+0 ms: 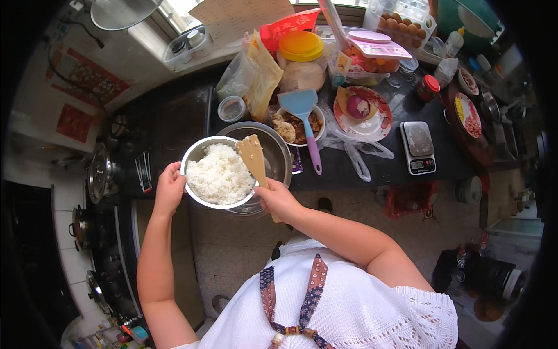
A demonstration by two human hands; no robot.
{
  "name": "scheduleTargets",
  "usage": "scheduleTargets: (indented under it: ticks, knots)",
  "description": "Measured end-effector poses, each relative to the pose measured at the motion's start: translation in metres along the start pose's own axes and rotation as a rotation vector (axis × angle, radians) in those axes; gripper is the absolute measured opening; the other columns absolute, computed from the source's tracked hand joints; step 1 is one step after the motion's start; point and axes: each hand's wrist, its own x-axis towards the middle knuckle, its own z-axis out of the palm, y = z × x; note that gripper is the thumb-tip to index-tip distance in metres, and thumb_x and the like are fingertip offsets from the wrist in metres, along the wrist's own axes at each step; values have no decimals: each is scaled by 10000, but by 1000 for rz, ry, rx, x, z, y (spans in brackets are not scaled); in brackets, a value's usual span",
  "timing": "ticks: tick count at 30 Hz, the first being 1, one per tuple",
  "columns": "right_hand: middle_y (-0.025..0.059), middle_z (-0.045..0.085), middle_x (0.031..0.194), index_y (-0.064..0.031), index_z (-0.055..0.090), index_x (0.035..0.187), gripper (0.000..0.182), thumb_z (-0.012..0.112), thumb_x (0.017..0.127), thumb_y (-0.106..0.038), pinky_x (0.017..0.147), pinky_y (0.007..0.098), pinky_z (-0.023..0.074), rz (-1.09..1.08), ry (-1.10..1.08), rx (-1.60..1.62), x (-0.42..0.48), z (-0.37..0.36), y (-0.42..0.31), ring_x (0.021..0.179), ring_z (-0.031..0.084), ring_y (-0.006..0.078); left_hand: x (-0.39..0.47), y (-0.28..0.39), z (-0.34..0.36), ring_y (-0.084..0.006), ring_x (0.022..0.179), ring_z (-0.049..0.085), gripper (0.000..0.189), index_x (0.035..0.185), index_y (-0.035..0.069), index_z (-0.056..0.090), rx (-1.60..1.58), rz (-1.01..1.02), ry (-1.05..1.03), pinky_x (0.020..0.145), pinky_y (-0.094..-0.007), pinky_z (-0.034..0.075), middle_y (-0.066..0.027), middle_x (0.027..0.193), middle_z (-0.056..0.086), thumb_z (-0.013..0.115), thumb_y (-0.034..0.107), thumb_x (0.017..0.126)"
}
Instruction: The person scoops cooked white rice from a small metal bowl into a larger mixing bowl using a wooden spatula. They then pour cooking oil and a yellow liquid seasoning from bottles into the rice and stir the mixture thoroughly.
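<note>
My left hand (169, 187) grips the left rim of a steel bowl (205, 203) filled with cooked white rice (220, 176). A wooden spatula (253, 161) is in my right hand (279, 200), its broad end over the right side of the bowl with rice grains stuck to it. The right hand's fingers also lie at the bowl's rim. Behind and partly beneath the rice bowl is a larger metal bowl (279, 152); the rice bowl hides much of its inside. Past it, a blue and purple silicone spatula (306, 124) lies across a white bowl of brown food (323, 126).
On the dark counter (370, 163) are a kitchen scale (418, 148), a patterned plate (366, 131) with a purple onion, a plastic bag (357, 150) and a yellow-lidded jar (301, 48). A metal rack (143, 172) lies left of the bowls. Pots stand further left.
</note>
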Motion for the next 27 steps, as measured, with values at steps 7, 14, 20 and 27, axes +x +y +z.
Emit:
scheduleTargets:
  ticks: [7,14,20,27]
  knots:
    - [23,550,824,-32,526,1151,285,518,889,-147,487,240,403,-96,5,-35,2,6,8,573,470,78,0,5,0,-25,604,465,332,1148,-34,508,47,-10,-9,513,-163,362,1,797,573,456,-14,821]
    - [130,611,1029,26,494,1213,382,534,864,-124,791,306,470,-108,9,59,0,5,12,914,566,171,-6,20,5,-24,568,424,337,1145,-41,509,81,-5,-14,496,-165,341,25,746,519,453,-21,813]
    - [125,615,972,24,483,1219,410,542,859,-162,708,311,482,-138,-28,-53,-8,0,3,828,577,172,-21,37,12,-23,575,441,348,1145,-45,511,110,-28,15,502,-166,350,22,753,532,455,-13,803]
    - [8,453,609,-18,538,1034,224,542,870,-171,416,247,357,169,-100,167,-3,-14,-4,470,416,90,-11,62,28,-49,564,495,319,1106,-64,528,216,-45,39,501,-197,400,-9,714,561,483,-7,795]
